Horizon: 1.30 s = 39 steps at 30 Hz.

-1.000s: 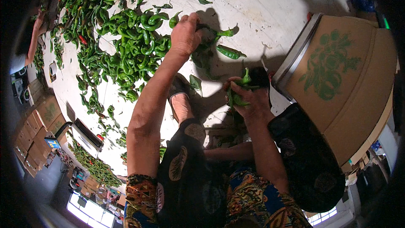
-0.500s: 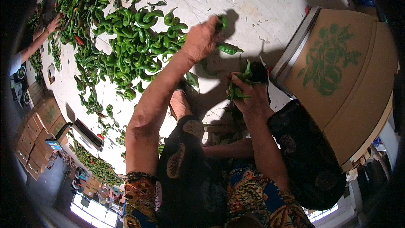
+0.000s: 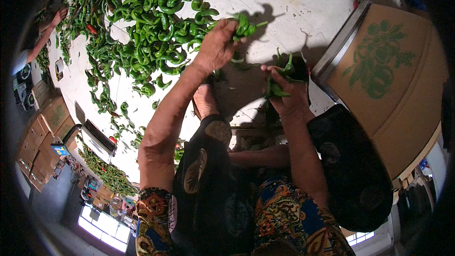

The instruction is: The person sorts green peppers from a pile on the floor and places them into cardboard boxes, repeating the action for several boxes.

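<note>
My left hand (image 3: pixel 217 46) is closed on green peppers (image 3: pixel 246 26), held just above the white work surface (image 3: pixel 294 16); a stem points right from them. To the right and nearer me, my right hand (image 3: pixel 290 96) is closed round several green peppers (image 3: pixel 277 87), and one sticks up past its fingers. A big heap of curled green peppers (image 3: pixel 147 33) lies left of my left hand, with a few red ones (image 3: pixel 91 29) among them. The left hand's wrist is just beside the heap's edge. My palms are hidden.
A cardboard box (image 3: pixel 386 66) with a green vegetable picture stands at the right. My bare foot (image 3: pixel 204 100) rests near the heap. At far left another person's hand (image 3: pixel 59 16) touches the peppers. More cardboard boxes (image 3: pixel 40 149) are stacked at lower left.
My left hand has picked up the pepper that lay on the surface beside it, and now lifts the peppers. My right hand, still gripping its peppers, has shifted slightly right.
</note>
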### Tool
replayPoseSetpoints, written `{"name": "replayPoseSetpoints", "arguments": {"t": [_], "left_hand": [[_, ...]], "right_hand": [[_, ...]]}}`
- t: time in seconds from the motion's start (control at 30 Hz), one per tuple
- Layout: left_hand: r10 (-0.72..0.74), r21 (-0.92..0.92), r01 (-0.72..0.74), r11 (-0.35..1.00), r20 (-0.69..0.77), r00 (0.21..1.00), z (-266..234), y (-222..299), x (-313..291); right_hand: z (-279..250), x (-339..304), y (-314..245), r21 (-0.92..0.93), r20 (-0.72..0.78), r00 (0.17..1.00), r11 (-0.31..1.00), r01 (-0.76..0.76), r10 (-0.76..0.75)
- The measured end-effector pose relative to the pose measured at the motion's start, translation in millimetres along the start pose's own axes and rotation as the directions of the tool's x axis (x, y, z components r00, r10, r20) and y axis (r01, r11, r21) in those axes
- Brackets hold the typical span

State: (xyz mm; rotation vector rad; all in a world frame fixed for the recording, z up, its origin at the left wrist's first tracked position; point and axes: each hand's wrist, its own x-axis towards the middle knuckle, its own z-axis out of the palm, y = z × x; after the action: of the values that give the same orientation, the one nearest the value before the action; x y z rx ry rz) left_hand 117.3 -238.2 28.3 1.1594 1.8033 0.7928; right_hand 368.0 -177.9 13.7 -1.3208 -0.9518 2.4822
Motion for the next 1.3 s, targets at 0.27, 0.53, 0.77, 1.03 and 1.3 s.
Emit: {"name": "replayPoseSetpoints", "arguments": {"t": [0.27, 0.53, 0.77, 1.03, 1.3], "left_hand": [[-0.296, -0.574, 0.371, 0.73, 0.224, 0.928, 24.9, 14.0, -83.7], [-0.264, -0.657, 0.3, 0.692, 0.156, 0.952, -24.1, 94.0, -88.5], [-0.153, -0.617, 0.121, 0.778, 0.0, 0.988, -62.1, 184.6, -86.7], [0.303, -0.307, -0.233, 0.923, 0.204, 0.931, -53.8, 369.5, -30.0], [0.404, 0.207, -0.512, 0.833, 0.405, 0.82, -33.3, 384.4, 23.0]], "right_hand": [[82.1, -23.4, -55.0, 0.288, 0.067, 0.997, 0.956, -0.064, 0.046], [100.0, -51.2, -99.3, 0.283, 0.318, 0.943, 0.959, 0.006, -0.1], [139.1, -119.4, -177.7, -0.103, 0.102, 0.947, 0.944, 0.315, -0.305], [100.9, -225.4, -267.5, 0.11, -0.243, 0.725, 0.724, 0.681, -0.645], [20.3, -247.6, -265.2, -0.8, -0.158, 0.439, 0.376, 0.468, -0.884]]}}
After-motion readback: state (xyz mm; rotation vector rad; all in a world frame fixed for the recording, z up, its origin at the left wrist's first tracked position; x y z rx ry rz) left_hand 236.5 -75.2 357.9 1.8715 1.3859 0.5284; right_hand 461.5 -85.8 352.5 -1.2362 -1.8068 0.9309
